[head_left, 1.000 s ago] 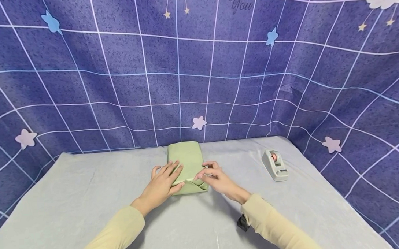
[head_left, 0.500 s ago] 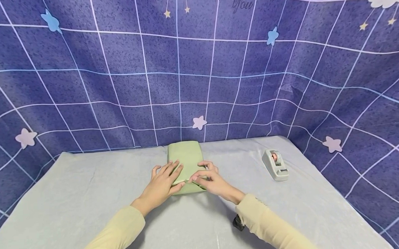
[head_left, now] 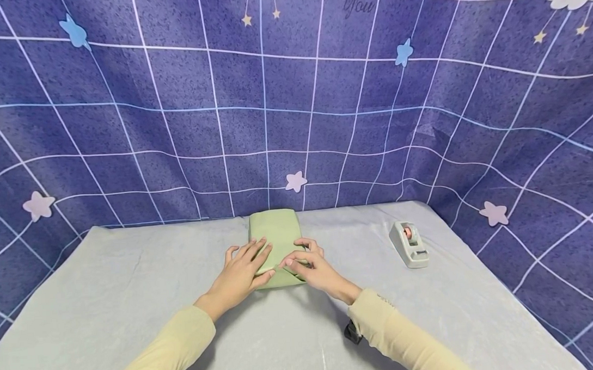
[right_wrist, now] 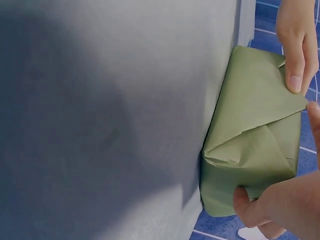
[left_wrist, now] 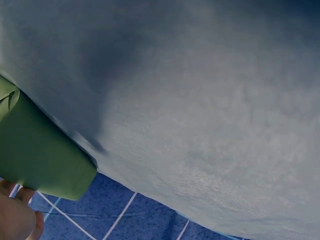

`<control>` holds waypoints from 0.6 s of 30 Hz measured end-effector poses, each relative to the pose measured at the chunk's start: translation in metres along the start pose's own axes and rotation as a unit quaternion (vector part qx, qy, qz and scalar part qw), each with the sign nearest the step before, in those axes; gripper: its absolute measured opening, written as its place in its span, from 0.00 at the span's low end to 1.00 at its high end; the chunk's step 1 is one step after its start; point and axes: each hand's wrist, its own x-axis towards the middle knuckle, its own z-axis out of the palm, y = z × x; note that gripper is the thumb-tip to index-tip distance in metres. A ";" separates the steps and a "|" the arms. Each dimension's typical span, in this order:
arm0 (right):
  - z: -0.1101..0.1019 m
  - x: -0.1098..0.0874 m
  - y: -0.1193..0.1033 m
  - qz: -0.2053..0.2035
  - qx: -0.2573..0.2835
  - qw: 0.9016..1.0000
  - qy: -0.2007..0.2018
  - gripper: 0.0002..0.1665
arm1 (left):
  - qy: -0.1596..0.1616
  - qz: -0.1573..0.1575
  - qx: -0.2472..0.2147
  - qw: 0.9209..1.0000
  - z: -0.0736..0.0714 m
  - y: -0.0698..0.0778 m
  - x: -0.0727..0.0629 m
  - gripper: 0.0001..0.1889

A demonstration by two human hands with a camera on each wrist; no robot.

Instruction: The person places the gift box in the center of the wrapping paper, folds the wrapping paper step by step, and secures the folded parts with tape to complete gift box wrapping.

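Observation:
A box-shaped package (head_left: 275, 226) wrapped in green paper lies at the far edge of the table. My left hand (head_left: 241, 274) rests on its left side and top, fingers spread. In the right wrist view, the left thumb presses the paper near the top edge of the package's near end. My right hand (head_left: 316, 268) is at the near right corner. Its index finger and thumb pinch the tip of a folded paper flap (right_wrist: 255, 115) at that edge. Another right-hand finger touches the package's right side. The flap slants across the near end, over more folds.
A pale tape dispenser (head_left: 408, 245) with a pinkish roll core stands on the right of the table (head_left: 133, 288), which has a light grey cover. A dark blue cloth with a grid and stars (head_left: 294, 125) hangs close behind the package.
My right hand has moved left along the near edge, bringing the paper flap across with it, and then nearly stopped. The left hand and the package have stayed in place.

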 end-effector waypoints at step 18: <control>0.005 0.001 0.009 -0.015 0.016 0.999 0.040 0.07 | -0.001 0.001 -0.001 1.000 0.000 0.000 0.000 0.32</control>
